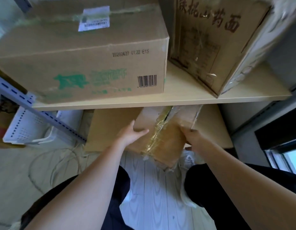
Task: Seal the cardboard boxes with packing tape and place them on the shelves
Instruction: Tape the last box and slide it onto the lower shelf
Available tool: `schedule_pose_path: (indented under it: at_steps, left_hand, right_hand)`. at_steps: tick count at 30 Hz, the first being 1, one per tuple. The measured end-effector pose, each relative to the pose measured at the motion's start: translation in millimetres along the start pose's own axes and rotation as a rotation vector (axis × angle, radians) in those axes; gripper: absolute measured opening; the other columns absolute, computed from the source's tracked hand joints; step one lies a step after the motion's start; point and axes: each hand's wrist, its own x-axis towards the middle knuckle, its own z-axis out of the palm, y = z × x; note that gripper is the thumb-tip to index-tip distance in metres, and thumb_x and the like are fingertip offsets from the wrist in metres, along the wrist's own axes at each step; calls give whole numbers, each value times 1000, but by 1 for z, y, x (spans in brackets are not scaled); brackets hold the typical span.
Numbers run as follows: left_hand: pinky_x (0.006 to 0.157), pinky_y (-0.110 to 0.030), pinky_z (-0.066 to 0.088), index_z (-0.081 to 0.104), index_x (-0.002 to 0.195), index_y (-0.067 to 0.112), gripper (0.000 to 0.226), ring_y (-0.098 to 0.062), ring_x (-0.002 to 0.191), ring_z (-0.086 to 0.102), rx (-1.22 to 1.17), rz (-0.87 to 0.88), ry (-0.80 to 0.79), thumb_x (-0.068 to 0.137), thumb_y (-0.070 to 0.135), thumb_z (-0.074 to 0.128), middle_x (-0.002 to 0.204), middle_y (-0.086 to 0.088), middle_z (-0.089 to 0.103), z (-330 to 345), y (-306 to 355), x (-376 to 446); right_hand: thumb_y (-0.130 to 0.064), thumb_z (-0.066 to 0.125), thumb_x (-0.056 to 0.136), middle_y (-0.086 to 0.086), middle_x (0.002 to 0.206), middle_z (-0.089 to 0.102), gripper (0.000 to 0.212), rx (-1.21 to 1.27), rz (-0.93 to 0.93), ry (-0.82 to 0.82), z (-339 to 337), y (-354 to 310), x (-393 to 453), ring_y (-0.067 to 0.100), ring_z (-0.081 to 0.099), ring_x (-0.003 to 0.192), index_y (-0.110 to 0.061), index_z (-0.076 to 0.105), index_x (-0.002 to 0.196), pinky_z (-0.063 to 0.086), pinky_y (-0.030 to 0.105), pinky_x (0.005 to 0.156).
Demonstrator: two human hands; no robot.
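Your left hand [133,134] and right hand [191,136] each grip a side of the taped box [162,138], fingers curled round its edges. It is tilted, its far end on the lower shelf [215,130] beneath the upper shelf [185,95]. Above sit a green-printed box [87,63] and a brown-lettered box [210,44].
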Motion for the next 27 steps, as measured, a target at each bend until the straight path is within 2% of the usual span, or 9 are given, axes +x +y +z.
schedule_pose_path:
  at_steps: [2,4,8,10,15,18,20,23,27]
  left_hand:
    - [100,-37,48,39,146,21,112,-22,125,55,-1,21,45,58,83,70,140,5,55,13,-8,3]
    - [93,-32,50,53,131,19,80,-21,114,61,39,18,90,69,62,79,123,4,64,22,-18,4]
    - [83,-46,56,52,132,15,88,-32,118,60,-187,-204,-201,63,59,84,131,-9,61,31,-30,-9]
    - [76,-41,55,49,133,9,81,-35,117,59,-132,-223,-147,73,54,81,130,-12,59,37,-31,-13]
    - [83,-38,58,60,117,12,70,-26,99,65,20,-190,-82,70,61,80,111,-6,67,36,-26,-25]
    - [92,-41,55,41,144,11,98,-33,114,61,-94,-326,-264,71,68,74,139,-15,54,23,-21,-31]
    - [107,-47,44,29,151,10,111,-35,132,48,-274,-284,-179,68,69,74,153,-11,40,24,-12,-29]
    - [112,-45,40,45,143,15,93,-31,133,49,-522,-183,23,70,65,74,148,-7,48,34,-2,-18]
    - [115,-40,32,54,140,21,72,-32,144,34,-436,-167,17,83,63,64,159,-6,32,39,3,-22]
  right_hand:
    - [-42,68,90,6,110,65,45,-3,-26,-33,16,21,-8,27,62,103,-11,60,122,54,43,87]
    - [-40,73,87,6,101,67,42,-65,-55,1,19,29,-9,26,65,95,-9,64,115,54,37,82]
    - [-39,79,81,5,101,70,33,-105,-51,-115,10,25,-7,25,66,95,-15,67,100,55,39,88]
    - [-41,80,79,6,99,71,33,-222,-95,-82,14,31,-5,26,67,93,-16,65,95,56,41,88]
    - [-43,78,81,4,94,67,33,-421,-142,12,15,35,-8,24,63,86,-19,60,94,52,31,76]
    - [-56,89,54,2,92,73,66,-364,-53,-106,5,43,-4,21,70,86,-13,71,100,57,31,74]
    - [-60,91,44,3,91,75,77,-284,-66,-154,3,45,-3,22,72,84,-15,71,103,59,32,68]
    - [-53,88,60,5,103,75,68,5,-151,-204,3,36,2,28,71,98,-18,67,115,60,43,82]
    - [-43,84,69,4,105,74,62,80,-219,-152,5,38,0,24,71,99,-16,65,122,58,46,89]
